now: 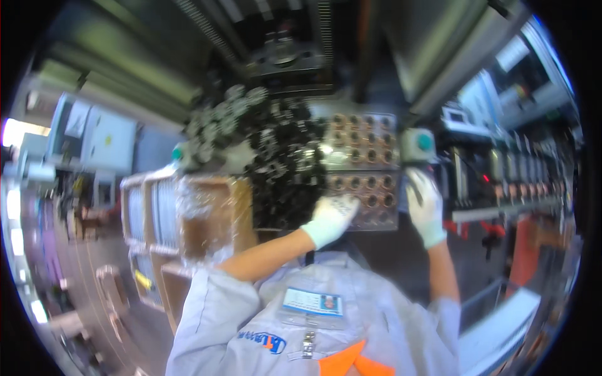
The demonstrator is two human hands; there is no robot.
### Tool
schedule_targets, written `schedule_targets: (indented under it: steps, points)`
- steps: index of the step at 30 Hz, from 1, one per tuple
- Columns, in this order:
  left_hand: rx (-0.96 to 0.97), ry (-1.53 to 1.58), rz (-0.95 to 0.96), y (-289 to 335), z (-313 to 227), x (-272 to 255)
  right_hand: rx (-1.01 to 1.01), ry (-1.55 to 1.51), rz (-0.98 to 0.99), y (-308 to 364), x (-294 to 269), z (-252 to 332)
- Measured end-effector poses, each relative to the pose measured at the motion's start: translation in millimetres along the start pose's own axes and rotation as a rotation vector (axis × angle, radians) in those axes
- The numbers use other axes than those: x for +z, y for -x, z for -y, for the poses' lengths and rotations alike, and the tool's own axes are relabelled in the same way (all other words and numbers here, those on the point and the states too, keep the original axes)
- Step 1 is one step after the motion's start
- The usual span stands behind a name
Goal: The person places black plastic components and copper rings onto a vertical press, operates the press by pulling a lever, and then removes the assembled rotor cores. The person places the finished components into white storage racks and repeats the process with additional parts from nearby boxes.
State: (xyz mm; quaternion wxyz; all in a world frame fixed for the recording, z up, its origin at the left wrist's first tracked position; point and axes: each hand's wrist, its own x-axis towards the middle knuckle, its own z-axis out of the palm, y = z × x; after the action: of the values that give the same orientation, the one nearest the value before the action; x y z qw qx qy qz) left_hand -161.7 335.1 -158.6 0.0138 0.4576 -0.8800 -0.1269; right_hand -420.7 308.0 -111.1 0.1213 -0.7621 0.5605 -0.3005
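Observation:
My left hand [336,214], in a white glove, reaches over the lower left corner of the near clear tray [387,220]. Its fingers are curled, and whatever they grip is hidden. Rows of copper-coloured round parts [371,183] with dark centres sit in this tray. Right of the tray is my right hand [426,203], also gloved, with its fingers stretched away from me and a dark gap showing between them. Just beyond its fingertips is a green push button [425,141] on a pale box. A similar filled tray [362,161] lies behind the near one.
A heap of black parts [282,156] lies left of the trays, with grey-green ring-shaped parts [219,122] behind it. Plastic-wrapped cardboard boxes [207,216] stand at the left. Another green button [178,153] is behind them. Machine frames rise ahead; a row of parts [527,190] runs along the right.

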Motion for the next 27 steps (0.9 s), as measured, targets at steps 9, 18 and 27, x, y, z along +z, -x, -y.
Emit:
schedule_targets:
  steps: [9, 18, 27]
  points:
    - [-0.033, 0.031, -0.141, -12, -1, 1, 0.104, -0.263, 0.075, 6, 28, 30]
    - [-0.562, 1.485, -0.182, 132, 16, -73, -0.142, -0.504, 0.31, -56, 62, 161]
    - [-0.929, 1.741, -0.639, 284, 37, -49, -1.033, -0.299, 0.845, -102, 276, 318]
